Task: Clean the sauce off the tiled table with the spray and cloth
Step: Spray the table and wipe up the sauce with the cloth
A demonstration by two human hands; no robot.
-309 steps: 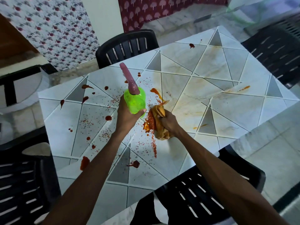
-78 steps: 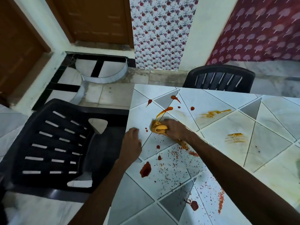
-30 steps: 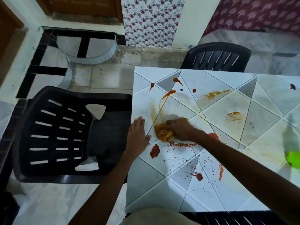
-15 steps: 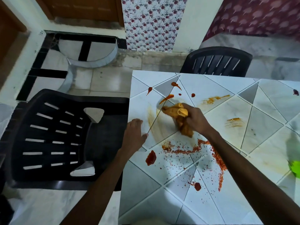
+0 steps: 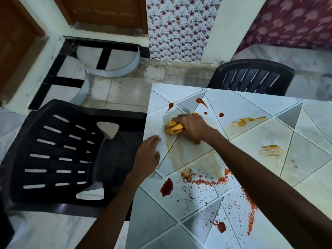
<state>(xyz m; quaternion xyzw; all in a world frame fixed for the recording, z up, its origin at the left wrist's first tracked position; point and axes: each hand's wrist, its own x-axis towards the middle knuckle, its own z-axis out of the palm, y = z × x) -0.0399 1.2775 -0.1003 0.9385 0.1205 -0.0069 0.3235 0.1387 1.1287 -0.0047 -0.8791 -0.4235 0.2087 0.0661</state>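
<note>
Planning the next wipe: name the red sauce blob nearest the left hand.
The largest dark red blob, just on the near side of the left hand; the other blobs are smaller and farther off.

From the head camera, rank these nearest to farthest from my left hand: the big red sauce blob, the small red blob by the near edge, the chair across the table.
1. Big red sauce blob, just below the left hand.
2. Small red blob, lower right by the near edge.
3. Chair, past the far edge, upper right.
</note>
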